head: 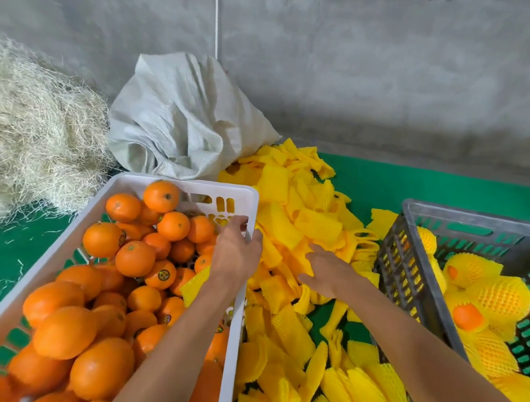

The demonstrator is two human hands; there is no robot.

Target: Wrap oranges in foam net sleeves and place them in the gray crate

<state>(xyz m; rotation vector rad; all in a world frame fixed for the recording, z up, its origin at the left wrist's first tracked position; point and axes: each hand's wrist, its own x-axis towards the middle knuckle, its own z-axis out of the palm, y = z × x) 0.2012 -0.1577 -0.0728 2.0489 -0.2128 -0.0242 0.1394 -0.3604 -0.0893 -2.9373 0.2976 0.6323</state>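
Oranges (96,282) loose in white plastic crate (191,185), lower left of view, heaped high; several carry small round stickers. One flattened yellow foam sleeve (194,286) lies inside this crate against its right wall, beside the left forearm.

Left hand (235,251) reaches over the far right corner of the white crate, back of hand up, fingers extended toward the crate's slotted end wall, above the oranges. Fingertips are partly hidden; nothing visibly held, hand looks relaxed and empty.

Right hand (326,272) lies palm down on the pile of yellow foam net sleeves (281,327) between the two crates. Fingers spread and fairly straight, touching the sleeves, none clearly pinched.

Sleeve pile runs from the white sack (181,116) at the back down to the bottom edge of view, covering most of the green mat (419,185) between the crates.

Gray crate (429,212) at right, slotted walls, holds several oranges already in yellow net sleeves (485,300); orange peel shows through open sleeve ends in two spots. Wrapped fruit sits along the crate's near and middle part.

Straw-like fibre heap (29,135) at far left, against concrete wall (365,65). Thin white cord (217,14) hangs down the wall behind the sack.
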